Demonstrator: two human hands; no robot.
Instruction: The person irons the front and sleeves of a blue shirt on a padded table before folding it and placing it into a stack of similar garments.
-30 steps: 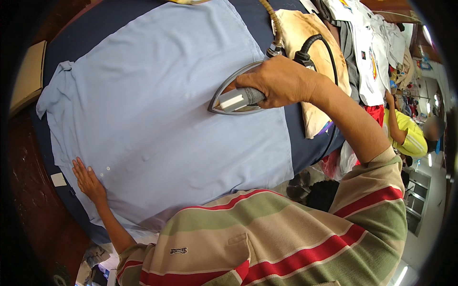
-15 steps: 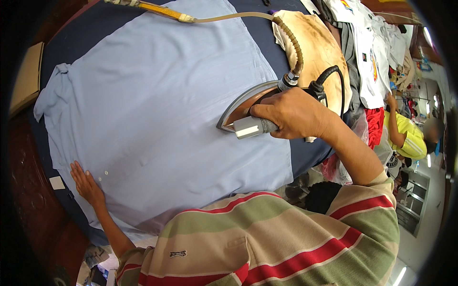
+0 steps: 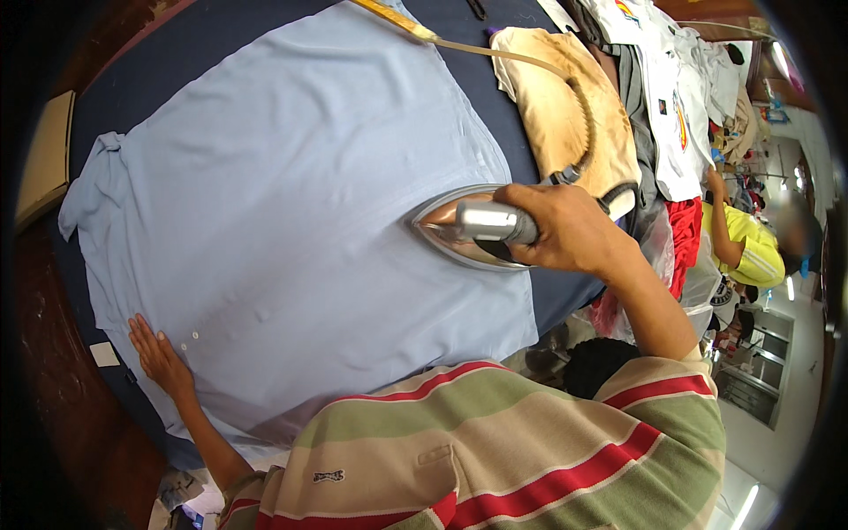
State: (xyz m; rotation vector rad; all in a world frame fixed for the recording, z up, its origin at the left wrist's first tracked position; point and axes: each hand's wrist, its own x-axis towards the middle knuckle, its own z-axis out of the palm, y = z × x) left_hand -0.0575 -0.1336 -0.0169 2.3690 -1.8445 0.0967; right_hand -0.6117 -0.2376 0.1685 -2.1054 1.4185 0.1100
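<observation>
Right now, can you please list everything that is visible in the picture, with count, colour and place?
shirt: one, light blue, spread flat on the table
table: one, dark blue cover, under the shirt
iron: one, silver, on the shirt's right part
cord: one, tan, from the iron to the top edge
pad: one, scorched tan, on the table right of the shirt
clothes: a pile, mostly white, some red, at the right edge
person: one, yellow top, far right
left hand: flat on the shirt's lower left edge
right hand: gripping the iron's handle
</observation>
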